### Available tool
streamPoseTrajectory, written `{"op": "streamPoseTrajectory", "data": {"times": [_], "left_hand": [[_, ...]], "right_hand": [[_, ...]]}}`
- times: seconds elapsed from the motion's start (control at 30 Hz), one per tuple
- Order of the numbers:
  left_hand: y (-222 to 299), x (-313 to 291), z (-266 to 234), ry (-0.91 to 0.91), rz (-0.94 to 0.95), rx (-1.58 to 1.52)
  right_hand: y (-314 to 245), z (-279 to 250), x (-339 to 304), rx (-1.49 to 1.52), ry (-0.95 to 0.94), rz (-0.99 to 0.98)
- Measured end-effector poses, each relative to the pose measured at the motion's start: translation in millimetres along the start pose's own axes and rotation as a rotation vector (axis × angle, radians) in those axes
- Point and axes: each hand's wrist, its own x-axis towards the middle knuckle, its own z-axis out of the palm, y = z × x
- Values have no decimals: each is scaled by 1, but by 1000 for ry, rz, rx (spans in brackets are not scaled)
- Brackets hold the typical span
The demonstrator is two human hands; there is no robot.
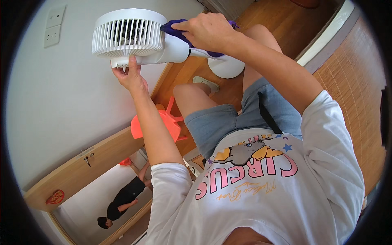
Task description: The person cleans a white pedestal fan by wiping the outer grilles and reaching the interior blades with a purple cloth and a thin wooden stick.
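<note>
While the white fan [157, 44] stands before the pale wall [69, 90], its round base [226, 68] showing between the knees, the left hand [132, 76] has thumb and fingers clamped on its head's lower edge. The right hand [210, 32] presses a purple cloth [169, 27] to its housing, index finger extended, others curled. Beyond the left forearm are a coral chair [163, 122] and a person in black [127, 196].

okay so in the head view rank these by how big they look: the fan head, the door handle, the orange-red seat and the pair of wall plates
Largest to smallest:
1. fan head
2. orange-red seat, partly hidden
3. pair of wall plates
4. door handle
</note>
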Motion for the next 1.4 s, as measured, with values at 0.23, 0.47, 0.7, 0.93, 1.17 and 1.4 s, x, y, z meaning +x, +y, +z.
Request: {"op": "streamPoseTrajectory", "data": {"times": [0.23, 0.47, 0.7, 0.93, 1.17, 1.4], "left_hand": [[-1, 2, -3, -16, 12, 7], [-3, 8, -2, -8, -3, 9], [-4, 10, -6, 8, -26, -36], [-10, 10, -8, -8, -27, -21], [-17, 14, -12, -6, -24, 11], [-17, 15, -13, -6, -36, 30]], "right_hand": [[-9, 11, 14, -19, -48, 9], [-29, 29, -7, 56, -186, -39], [-5, 23, 23, 47, -44, -8], [-18, 11, -7, 36, -122, -123], [15, 14, -1, -2, -87, -34], [7, 20, 22, -7, -114, -57]]}}
